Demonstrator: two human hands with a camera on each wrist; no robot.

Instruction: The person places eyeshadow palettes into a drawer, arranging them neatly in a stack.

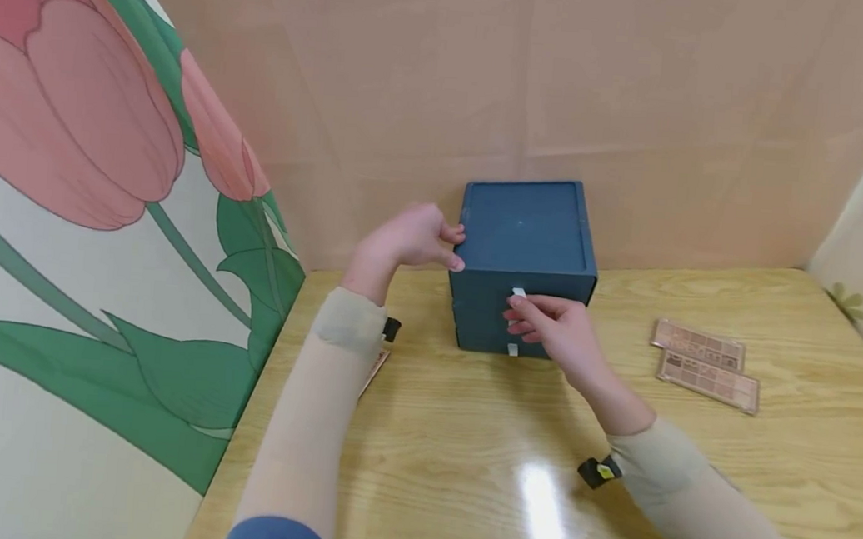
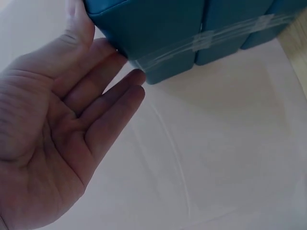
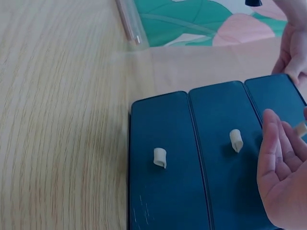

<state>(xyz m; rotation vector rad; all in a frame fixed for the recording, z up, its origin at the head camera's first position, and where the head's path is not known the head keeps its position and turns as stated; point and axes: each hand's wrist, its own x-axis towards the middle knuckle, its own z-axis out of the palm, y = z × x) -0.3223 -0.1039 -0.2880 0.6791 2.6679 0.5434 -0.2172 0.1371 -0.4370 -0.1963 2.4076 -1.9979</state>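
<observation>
A dark blue box with three stacked drawers [image 1: 520,226] stands against the back of the table, its drawers closed. White tabs serve as pulls, the lowest tab [image 1: 513,349] showing below the right hand. My left hand [image 1: 414,237] touches the box's upper left edge, thumb at the front corner; in the left wrist view the hand [image 2: 62,115] has its fingers loosely extended beside the box's taped side [image 2: 163,43]. My right hand [image 1: 558,328] pinches the top drawer's tab [image 1: 518,292] between thumb and finger. The right wrist view shows the middle tab [image 3: 236,140] beside the hand [image 3: 288,177].
Two flat palettes [image 1: 699,344] lie overlapping on the wooden table [image 1: 449,454] to the right. Another flat item [image 1: 374,372] is partly hidden by the left forearm. A tulip-patterned panel [image 1: 100,280] stands on the left, and a pinkish cloth [image 1: 414,93] hangs behind.
</observation>
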